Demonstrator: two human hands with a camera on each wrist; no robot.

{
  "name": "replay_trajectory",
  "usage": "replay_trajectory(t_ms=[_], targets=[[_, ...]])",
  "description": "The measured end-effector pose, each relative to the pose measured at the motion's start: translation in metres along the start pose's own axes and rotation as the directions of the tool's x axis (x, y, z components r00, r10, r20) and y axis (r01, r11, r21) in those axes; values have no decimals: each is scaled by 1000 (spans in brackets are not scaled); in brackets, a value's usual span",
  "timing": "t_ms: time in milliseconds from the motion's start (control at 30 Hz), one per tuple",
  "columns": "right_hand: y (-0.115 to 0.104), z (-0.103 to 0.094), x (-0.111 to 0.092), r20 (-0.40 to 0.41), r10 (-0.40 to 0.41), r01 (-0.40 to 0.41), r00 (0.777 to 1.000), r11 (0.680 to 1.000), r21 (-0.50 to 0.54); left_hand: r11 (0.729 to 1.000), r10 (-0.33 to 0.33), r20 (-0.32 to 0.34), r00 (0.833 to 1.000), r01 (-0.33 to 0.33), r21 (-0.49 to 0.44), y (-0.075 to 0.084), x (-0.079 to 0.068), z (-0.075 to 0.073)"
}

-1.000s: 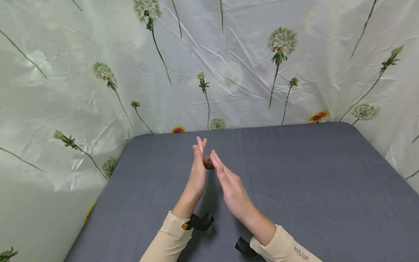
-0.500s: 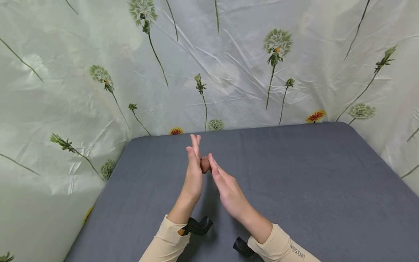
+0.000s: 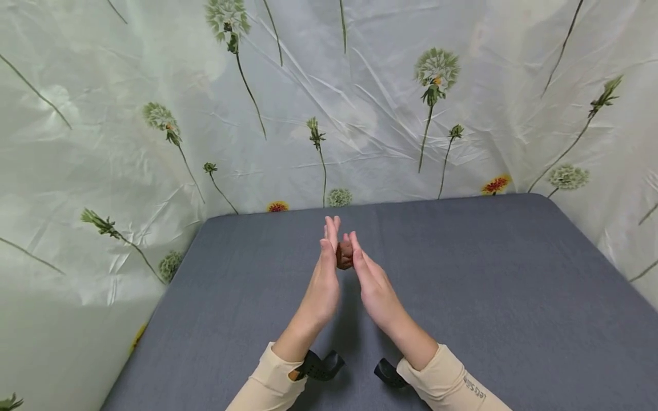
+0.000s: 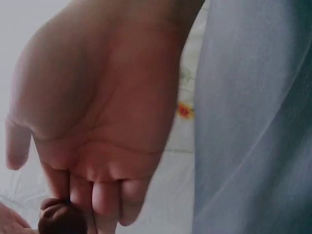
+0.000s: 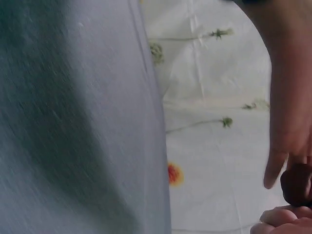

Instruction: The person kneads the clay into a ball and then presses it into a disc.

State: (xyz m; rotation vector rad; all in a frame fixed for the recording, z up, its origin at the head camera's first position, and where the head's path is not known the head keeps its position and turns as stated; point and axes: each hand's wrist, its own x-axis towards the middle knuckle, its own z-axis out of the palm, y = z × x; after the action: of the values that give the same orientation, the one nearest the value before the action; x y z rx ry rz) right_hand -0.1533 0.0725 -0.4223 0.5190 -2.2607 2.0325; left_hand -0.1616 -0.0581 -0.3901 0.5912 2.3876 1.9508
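A small brown, creased lump (image 3: 341, 262), like clay, is between the fingers of both hands above the grey table. The left hand (image 3: 324, 285) is upright with its fingers straight, and the lump lies against their inner side. From the other side the right hand (image 3: 379, 291) leans in, fingers also straight, pressing on the lump. Below the fingers the palms stand apart. In the left wrist view the lump (image 4: 62, 219) shows folds at the left hand's fingers. The right wrist view has the lump (image 5: 295, 185) at its lower right edge, between the fingers of both hands.
A grey cloth-covered table (image 3: 488, 285) spreads under the hands. Behind and left of it hangs a shiny pale curtain (image 3: 370, 114) printed with dandelions. Each wrist wears a black camera mount (image 3: 323, 366) below a cream sleeve (image 3: 267, 382).
Both hands shift a little left and then right, with the lump staying between them. It shows a different side now. The fingers stay straight throughout.
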Motion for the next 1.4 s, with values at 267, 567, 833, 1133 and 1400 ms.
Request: replay_trajectory(t_ms=[267, 567, 833, 1133, 1400], targets=[[-9, 19, -14, 89, -77, 83, 993, 994, -67, 996, -77, -99, 992, 72, -52, -13, 11, -19], [0, -7, -2, -79, -24, 31, 997, 996, 86, 997, -59, 76, 995, 54, 60, -18, 2, 12], [-5, 13, -11, 53, -30, 28, 998, 999, 40, 999, -28, -88, 996, 26, -23, -11, 7, -14], [-16, 4, -4, -21, -75, 74, 997, 997, -28, 998, -51, 46, 998, 52, -34, -19, 6, -9], [-9, -2, -5, 25, -23, 23, 999, 1000, 14, 997, -35, -17, 999, 34, -63, -7, 3, -1]])
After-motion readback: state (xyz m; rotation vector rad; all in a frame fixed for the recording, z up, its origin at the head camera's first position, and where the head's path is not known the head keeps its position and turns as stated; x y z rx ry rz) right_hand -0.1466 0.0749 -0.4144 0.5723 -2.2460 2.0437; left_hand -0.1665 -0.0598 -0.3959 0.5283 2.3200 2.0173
